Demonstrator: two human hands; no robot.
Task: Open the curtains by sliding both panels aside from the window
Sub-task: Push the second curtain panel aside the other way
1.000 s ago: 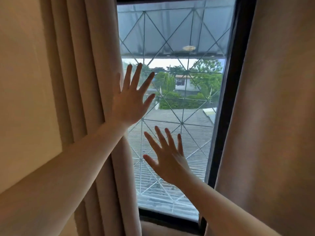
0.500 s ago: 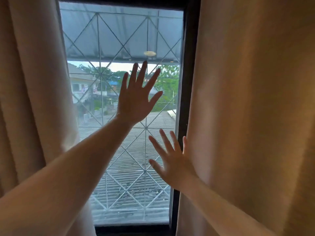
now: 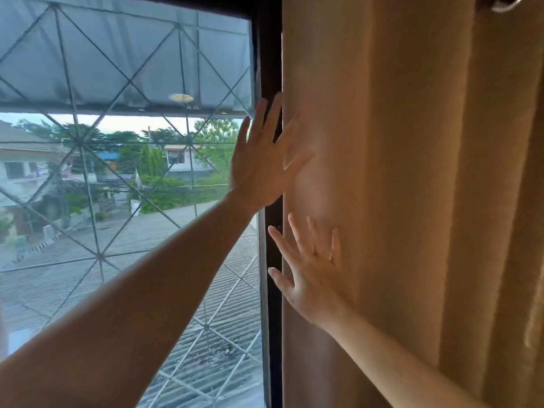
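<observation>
Curtain fabric filled the right half of the scene: the right panel [image 3: 412, 201] hung in tan vertical folds, its inner edge lying along the dark window frame [image 3: 272, 69] and covering the frame's right side; a metal ring [image 3: 507, 4] showed at the top right corner, where the panel presumably hung from its rod. The left panel was not in view. Both hands lay against this panel's inner edge; the left hand [image 3: 262, 169], reaching across from the left, had its fingers spread and flat, fingertips on the fabric and palm over the frame; the right hand [image 3: 313, 278], lower and nearer, also had its fingers spread, palm pressed to the cloth, gripping nothing. Left of them the window [image 3: 126, 172] stood uncovered, its glass crossed by a diagonal grille [image 3: 100, 256], with roofs and trees beyond. Judging from this, the step in hand was pushing the right panel aside; the next move probably called for a steady sideways push to the right, gathering the folds until the frame stood fully clear.
</observation>
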